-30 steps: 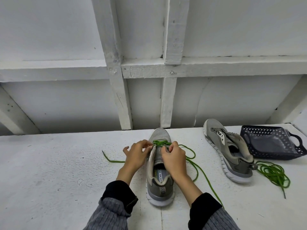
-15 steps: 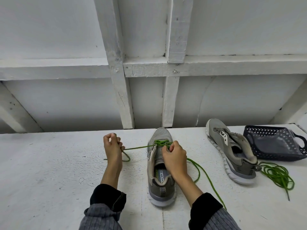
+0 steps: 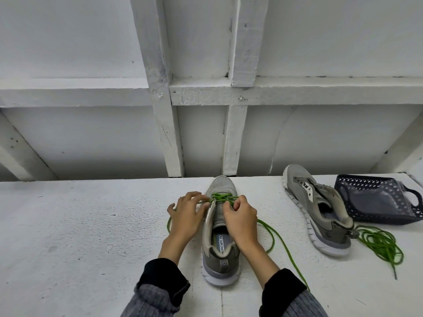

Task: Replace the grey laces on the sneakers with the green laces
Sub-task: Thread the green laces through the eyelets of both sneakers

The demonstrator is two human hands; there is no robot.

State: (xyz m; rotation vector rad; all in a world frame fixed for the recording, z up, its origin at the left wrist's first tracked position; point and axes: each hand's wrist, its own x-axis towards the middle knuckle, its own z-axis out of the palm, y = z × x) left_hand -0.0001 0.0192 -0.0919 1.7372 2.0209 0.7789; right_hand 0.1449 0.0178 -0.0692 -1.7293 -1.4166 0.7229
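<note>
Pinching the green lace [image 3: 223,197] with both hands' fingers [image 3: 229,205] — sneaker [image 3: 220,252] insole reads "MEMORY FO".

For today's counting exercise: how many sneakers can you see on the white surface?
2. One sneaker stands in the middle between both hands; the second sneaker lies tilted to its right, beside the dark basket. None appears hidden.

Grey sneaker [image 3: 219,243] upright on the worktop, toe pointing away, green lace [image 3: 223,197] crossed through its front eyelets with loose ends trailing either side, second grey sneaker [image 3: 320,216] unlaced, tilted on its side to the right, spare green lace [image 3: 380,243] bundled just beside its heel
</note>
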